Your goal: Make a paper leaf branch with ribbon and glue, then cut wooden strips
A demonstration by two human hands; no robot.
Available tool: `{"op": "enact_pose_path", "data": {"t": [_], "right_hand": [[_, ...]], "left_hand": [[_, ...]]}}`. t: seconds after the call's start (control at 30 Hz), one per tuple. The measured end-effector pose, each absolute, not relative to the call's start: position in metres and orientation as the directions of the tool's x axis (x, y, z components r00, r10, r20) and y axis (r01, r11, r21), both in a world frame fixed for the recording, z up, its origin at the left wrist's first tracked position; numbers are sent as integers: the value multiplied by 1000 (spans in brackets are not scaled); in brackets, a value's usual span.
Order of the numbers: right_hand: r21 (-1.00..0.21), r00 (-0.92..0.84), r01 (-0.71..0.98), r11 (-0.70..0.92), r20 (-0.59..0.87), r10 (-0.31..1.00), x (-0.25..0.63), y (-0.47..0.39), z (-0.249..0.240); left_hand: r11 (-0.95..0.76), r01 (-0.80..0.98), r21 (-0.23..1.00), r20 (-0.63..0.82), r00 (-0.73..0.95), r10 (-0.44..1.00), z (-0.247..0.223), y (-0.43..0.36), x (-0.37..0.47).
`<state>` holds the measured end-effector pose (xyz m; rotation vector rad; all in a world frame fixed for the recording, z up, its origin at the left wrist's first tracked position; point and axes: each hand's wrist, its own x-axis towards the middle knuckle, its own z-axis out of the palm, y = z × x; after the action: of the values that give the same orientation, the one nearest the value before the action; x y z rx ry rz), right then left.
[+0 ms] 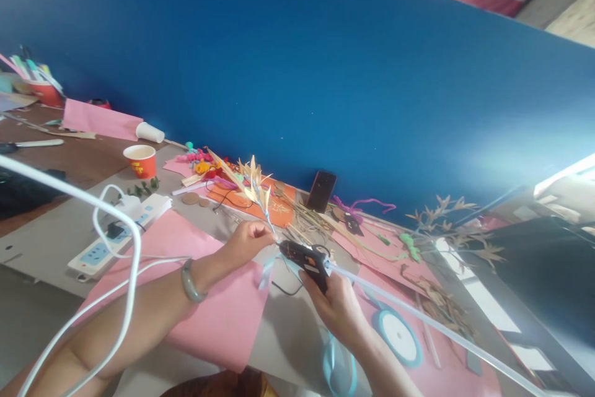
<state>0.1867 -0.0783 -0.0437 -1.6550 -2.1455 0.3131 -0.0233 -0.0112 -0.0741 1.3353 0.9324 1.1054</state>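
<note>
Pinched between the fingers of my left hand (pixel 251 240) is the stem of a dried-leaf flower (pixel 256 189), its pale pointed leaves standing upright above the hand. Light blue ribbon seems to be wound along the stem. My right hand (pixel 335 299) grips a black hot glue gun (pixel 304 259), its nozzle close to the stem just beside my left fingertips. Out of the gun's back runs a long clear glue stick (pixel 427 318). Whether the nozzle touches the stem I cannot tell. A loose ribbon end hangs below my left hand.
Pink paper (pixel 209 316) lies under my left arm, near a white power strip (pixel 118 239) with cables. A ribbon spool (pixel 398 335) lies at right. A phone (pixel 321 191) leans on the blue wall (pixel 297 75). A paper cup (pixel 140 161) stands at left; dried leaves (pixel 449 304) lie right.
</note>
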Motion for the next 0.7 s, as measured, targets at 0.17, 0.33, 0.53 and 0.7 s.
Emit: {"op": "enact_pose_path", "data": {"t": [0.17, 0.33, 0.53, 0.7], "right_hand": [[-415, -201, 869, 268, 199, 959, 187, -78, -43], [-425, -204, 861, 279, 214, 955, 187, -78, -42], [-450, -200, 850, 273, 204, 958, 189, -78, -44], [-468, -194, 842, 267, 199, 961, 190, -77, -47]], "left_hand": [[-68, -57, 996, 80, 247, 966, -77, -10, -23], [-61, -44, 997, 70, 250, 966, -78, -10, -23], [-53, -66, 996, 68, 259, 964, -78, -10, -24], [-53, -84, 995, 74, 271, 960, -75, -11, -24]]}}
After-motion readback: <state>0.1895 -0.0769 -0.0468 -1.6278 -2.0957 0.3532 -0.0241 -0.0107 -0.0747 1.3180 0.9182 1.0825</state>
